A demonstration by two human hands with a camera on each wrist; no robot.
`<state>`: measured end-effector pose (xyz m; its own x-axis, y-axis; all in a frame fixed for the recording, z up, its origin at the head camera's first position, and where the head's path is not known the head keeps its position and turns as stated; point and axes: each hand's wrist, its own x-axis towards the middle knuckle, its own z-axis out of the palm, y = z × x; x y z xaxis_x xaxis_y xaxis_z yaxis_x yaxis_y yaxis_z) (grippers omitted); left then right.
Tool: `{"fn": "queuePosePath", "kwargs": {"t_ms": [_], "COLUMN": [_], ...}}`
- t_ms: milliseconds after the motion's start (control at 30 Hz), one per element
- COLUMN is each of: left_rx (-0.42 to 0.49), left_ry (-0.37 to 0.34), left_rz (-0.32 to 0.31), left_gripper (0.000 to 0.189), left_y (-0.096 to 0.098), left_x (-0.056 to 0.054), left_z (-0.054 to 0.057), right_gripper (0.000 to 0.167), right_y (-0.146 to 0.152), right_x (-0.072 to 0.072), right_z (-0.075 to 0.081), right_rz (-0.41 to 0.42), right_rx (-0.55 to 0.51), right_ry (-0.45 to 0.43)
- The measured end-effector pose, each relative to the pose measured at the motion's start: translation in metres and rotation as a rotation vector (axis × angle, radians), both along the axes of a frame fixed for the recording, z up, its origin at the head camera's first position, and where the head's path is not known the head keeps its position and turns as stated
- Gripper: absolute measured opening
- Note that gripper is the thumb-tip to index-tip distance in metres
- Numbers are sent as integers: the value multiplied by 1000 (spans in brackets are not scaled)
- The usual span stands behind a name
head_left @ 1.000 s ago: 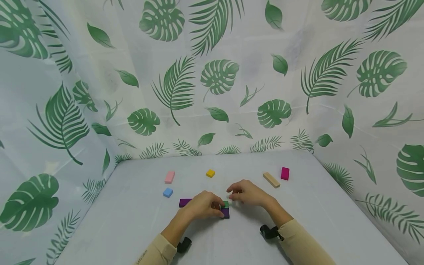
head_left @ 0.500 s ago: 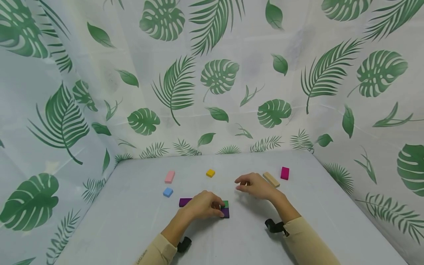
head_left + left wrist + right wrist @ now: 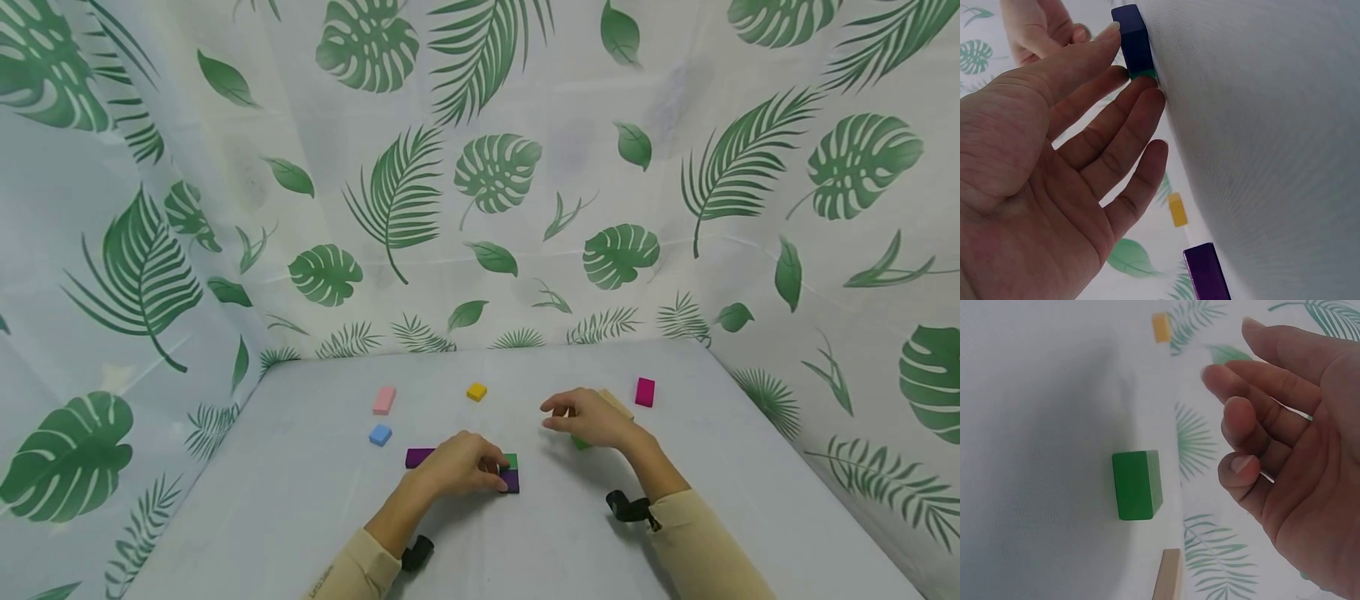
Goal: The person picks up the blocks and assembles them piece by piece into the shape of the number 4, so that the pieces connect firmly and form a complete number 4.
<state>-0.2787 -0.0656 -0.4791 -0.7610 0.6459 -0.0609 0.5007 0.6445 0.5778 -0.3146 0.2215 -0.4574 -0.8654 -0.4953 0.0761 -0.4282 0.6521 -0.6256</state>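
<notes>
My left hand [image 3: 461, 467] pinches a dark blue block [image 3: 1133, 40] together with a green block [image 3: 512, 461] lying against its far side. In the left wrist view the thumb presses the blue block's near end, while the fingertips reach the green one, mostly hidden there. My right hand [image 3: 588, 419] hovers over the table, fingers loosely bent and nothing in them. Below it lies another green block [image 3: 1134, 485], largely covered by the hand in the head view. A plain wooden block [image 3: 617, 403] is just behind this hand, partly covered.
Left of the left hand lies a purple block [image 3: 419, 457], partly hidden by it. Farther back are a light blue block [image 3: 380, 435], a pink block [image 3: 384, 400], a yellow block [image 3: 476, 392] and a magenta block [image 3: 645, 392]. Leaf-printed cloth [image 3: 495, 258] walls the white table.
My right hand has moved right and away from the pinched blocks, partly covering the wooden block; a green block now shows beneath it. The left hand has stayed in place.
</notes>
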Motion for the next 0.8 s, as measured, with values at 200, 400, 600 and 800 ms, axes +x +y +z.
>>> {"fn": "queuePosePath", "kwargs": {"t_ms": [200, 400, 600, 800], "left_rx": [3, -9, -11, 3], "left_ry": [1, 5, 3, -4], "left_rz": [5, 11, 20, 21], "left_gripper": [30, 31, 31, 31], "left_y": [1, 1, 1, 0], "left_x": [1, 2, 3, 3], "left_z": [1, 2, 2, 2], "right_gripper": [37, 34, 34, 32], "right_y": [4, 11, 17, 20], "right_x": [2, 2, 0, 0], "right_z": [2, 3, 0, -1], "right_rz": [-54, -52, -44, -60], "right_rx": [72, 77, 73, 71], "right_ry": [-1, -22, -67, -95]}}
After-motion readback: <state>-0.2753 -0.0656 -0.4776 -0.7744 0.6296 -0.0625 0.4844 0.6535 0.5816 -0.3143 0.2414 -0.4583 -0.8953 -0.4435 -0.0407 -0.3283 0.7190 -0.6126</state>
